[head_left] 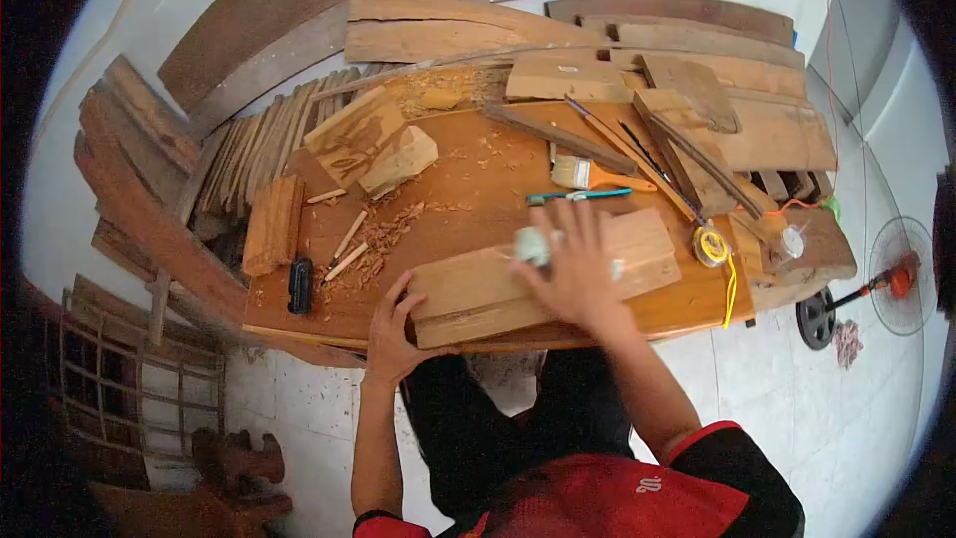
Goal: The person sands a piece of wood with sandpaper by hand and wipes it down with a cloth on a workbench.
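Observation:
A light-brown wooden board (488, 301) lies at a slant along the front edge of the table. My left hand (396, 331) grips its left end, thumb and fingers wrapped around the corner. Over the board's right half is my right hand (573, 264), somewhat blurred, pressing a pale green, crumpled piece (534, 247) that looks like a cloth or pad against the wood. Part of that piece is hidden under the palm. Just behind the board are a teal toothbrush-like brush (580, 196) and a paintbrush with an orange handle (597, 175).
A tape measure (711, 245) with a yellow strap sits at the table's right. Wood shavings (383, 239), thin sticks (347, 264) and a black tool (300, 286) lie on the left. Planks (478, 28) are stacked behind. A fan (901, 276) stands at the far right.

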`<state>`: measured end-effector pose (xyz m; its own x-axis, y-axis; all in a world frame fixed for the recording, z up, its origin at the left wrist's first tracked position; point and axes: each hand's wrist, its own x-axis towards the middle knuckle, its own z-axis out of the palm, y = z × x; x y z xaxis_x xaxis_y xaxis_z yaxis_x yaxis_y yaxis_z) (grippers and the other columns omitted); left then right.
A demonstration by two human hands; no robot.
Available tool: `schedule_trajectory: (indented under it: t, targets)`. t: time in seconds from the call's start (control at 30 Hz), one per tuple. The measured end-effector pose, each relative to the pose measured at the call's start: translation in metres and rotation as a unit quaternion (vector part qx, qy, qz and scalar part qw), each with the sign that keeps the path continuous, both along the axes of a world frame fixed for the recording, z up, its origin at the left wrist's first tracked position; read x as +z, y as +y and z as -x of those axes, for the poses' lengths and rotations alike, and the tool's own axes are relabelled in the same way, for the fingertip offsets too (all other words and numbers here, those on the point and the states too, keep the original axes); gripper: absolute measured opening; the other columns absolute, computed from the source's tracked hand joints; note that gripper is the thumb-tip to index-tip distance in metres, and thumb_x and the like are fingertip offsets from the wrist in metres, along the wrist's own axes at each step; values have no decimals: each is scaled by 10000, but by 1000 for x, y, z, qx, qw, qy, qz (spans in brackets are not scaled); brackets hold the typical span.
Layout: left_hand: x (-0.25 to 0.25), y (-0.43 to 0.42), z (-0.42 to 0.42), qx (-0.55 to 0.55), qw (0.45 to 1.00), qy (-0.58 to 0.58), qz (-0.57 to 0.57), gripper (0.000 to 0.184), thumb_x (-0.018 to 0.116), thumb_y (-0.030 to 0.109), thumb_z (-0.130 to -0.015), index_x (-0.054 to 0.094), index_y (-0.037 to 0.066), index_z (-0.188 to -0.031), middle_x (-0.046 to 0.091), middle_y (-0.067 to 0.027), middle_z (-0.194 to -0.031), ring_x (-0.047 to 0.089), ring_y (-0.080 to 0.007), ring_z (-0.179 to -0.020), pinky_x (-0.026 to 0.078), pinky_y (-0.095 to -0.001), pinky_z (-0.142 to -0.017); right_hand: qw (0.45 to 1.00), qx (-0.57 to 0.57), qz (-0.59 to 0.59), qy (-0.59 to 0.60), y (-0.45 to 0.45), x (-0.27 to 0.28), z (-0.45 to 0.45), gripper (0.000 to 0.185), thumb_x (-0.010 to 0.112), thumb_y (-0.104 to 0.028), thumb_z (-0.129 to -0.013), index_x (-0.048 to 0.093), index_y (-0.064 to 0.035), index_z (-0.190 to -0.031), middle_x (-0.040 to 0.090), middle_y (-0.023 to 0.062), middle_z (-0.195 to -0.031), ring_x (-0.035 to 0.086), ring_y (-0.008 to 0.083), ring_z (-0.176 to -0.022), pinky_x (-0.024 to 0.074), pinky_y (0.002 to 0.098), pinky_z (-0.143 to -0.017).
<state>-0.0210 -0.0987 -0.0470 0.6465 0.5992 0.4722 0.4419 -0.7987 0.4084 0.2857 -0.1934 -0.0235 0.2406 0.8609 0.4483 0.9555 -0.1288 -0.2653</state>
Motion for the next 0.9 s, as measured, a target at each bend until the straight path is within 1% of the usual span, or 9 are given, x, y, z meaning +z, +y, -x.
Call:
schedule_trajectory:
  t: [0.13,0.27,0.33,0.43,0.63,0.73,0.77,0.83,0.9]
  targets:
    - [3,3,-2,-11,1000,10,8,995,979,529,-560,512,166,-1361,416,-160,-1596,497,-419,-1384,455,-541,-1109,986,151,-33,66,7,25,54,894,552,-754,-921,406,-197,-1606,273,256,-1673,255,504,-1533,125,662,-1245]
    - [1,4,0,-11,1000,18,-13,990,958,560,-595,492,152,-1368,424,-193,-1588,469,-436,-1406,430,-554,-1134,987,147,46,-42,-6,15,13,745,484,-694,-991,514,-193,-1541,242,205,-1701,214,472,-1559,126,659,-1252]
    - [0,5,1,-18,999,23,-21,988,954,560,-608,480,156,-1374,409,-199,-1596,460,-437,-1411,422,-553,-1139,991,126,37,-30,-18,18,-19,543,529,-437,-1037,556,-159,-1502,279,195,-1690,220,463,-1560,141,621,-1268]
    - [0,6,1,-27,999,20,-37,997,950,560,-625,455,163,-1394,366,-209,-1620,438,-441,-1423,396,-566,-1153,999,33,-6,1,-33,9,-67,549,616,-129,-930,571,-130,-1478,345,223,-1649,293,463,-1525,200,600,-1260]
    - [3,4,2,-25,999,37,-22,1042,899,656,-657,417,165,-1439,269,-235,-1661,365,-443,-1481,313,-613,-1192,993,-36,-106,37,-43,3,-97,513,625,-10,-897,606,-70,-1406,455,227,-1567,365,445,-1492,300,528,-1229]
    - [7,3,2,-20,999,42,-7,1075,933,616,-622,410,159,-1443,248,-234,-1676,325,-453,-1505,301,-594,-1210,995,-16,-47,-90,-37,11,-62,501,663,-54,-874,617,-44,-1373,532,233,-1477,434,448,-1431,339,537,-1208]
    - [9,2,1,-19,999,45,-2,1086,952,593,-605,409,157,-1440,243,-231,-1680,309,-456,-1514,298,-585,-1217,999,20,-41,26,-27,5,-45,467,662,-139,-917,623,-37,-1371,558,232,-1458,437,433,-1440,323,572,-1210]
    - [20,4,-5,-9,998,63,9,1088,929,623,-630,432,134,-1464,239,-250,-1674,301,-459,-1516,280,-604,-1221,998,28,-28,-48,-18,-3,-6,517,601,-330,-992,597,-71,-1439,483,241,-1550,379,411,-1498,256,587,-1243]
    - [31,8,-11,-25,996,83,23,1100,918,634,-643,441,115,-1488,231,-255,-1675,288,-460,-1522,266,-606,-1229,993,102,-48,-36,-9,-5,33,573,589,-419,-1013,569,-80,-1474,445,237,-1582,350,409,-1514,237,577,-1254]
